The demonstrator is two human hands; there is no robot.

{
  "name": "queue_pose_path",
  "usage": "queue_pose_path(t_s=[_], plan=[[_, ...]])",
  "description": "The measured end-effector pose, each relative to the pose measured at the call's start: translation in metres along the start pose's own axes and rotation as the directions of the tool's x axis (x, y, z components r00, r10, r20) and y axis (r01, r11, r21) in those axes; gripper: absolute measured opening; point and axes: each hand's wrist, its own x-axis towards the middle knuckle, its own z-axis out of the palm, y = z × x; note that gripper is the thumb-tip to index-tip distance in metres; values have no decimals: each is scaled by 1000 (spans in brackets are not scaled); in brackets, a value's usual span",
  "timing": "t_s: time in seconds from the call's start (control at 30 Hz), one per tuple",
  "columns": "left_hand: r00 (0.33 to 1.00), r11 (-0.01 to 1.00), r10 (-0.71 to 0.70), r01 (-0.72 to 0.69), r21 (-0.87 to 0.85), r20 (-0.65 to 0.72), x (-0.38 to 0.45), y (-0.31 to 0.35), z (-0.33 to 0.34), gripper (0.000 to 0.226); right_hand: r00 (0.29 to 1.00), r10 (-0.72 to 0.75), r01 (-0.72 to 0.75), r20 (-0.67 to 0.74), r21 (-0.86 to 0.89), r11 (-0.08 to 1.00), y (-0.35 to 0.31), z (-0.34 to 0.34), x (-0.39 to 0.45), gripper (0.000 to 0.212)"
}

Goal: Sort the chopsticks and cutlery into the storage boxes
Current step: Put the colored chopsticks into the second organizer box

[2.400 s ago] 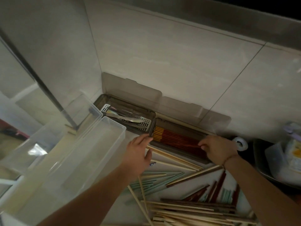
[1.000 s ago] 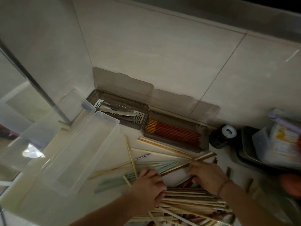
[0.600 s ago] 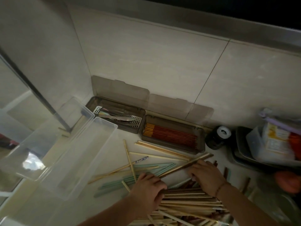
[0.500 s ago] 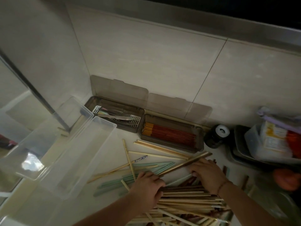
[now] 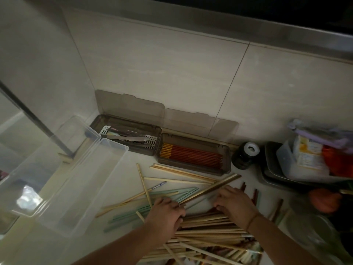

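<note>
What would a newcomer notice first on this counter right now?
A jumbled heap of pale wooden chopsticks fills the near counter, with the left hand and right hand resting on it. Behind, against the wall, an open smoky-brown box holds neat red chopsticks.

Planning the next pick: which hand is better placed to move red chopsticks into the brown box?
Right hand, probably: it rests nearest the loose red chopsticks and the brown box.

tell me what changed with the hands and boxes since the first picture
Both hands drew back from the brown box of red chopsticks: the left hand and right hand now rest on the loose chopstick pile. The cutlery box and clear bins stayed put.
</note>
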Motion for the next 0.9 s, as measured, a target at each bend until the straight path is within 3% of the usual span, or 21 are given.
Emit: queue_pose_path(t_s=[0.13,0.33,0.4,0.47,0.6,0.73,0.8,0.9], plan=[[999,999,13,-15,-44,-49,-2,-6,4,26,993,-23,34,118,-93,995,0,-4,11,41],[982,995,67,-80,-68,-174,-7,-11,5,18,984,-107,139,144,-231,963,0,-4,10,24],[974,993,79,-96,-71,-211,-8,-15,5,17,993,-54,75,101,-223,972,8,-12,2,12],[971,991,91,-110,-77,-223,-10,-20,4,17,1000,-2,5,16,-209,978,21,-29,-9,24],[972,994,105,-110,-10,-208,-7,-29,5,18,990,68,-90,-123,-185,979,58,-74,-33,27],[934,989,113,-140,-56,-339,2,-36,-1,18,936,162,-214,-311,-140,967,69,-113,-23,29],[911,995,32,-68,-73,-412,11,-38,-14,34,892,276,-313,-357,-48,949,67,-121,-3,35],[889,983,-184,178,-52,-419,27,-45,-39,52,861,356,-404,-363,-64,913,55,-116,38,6]])
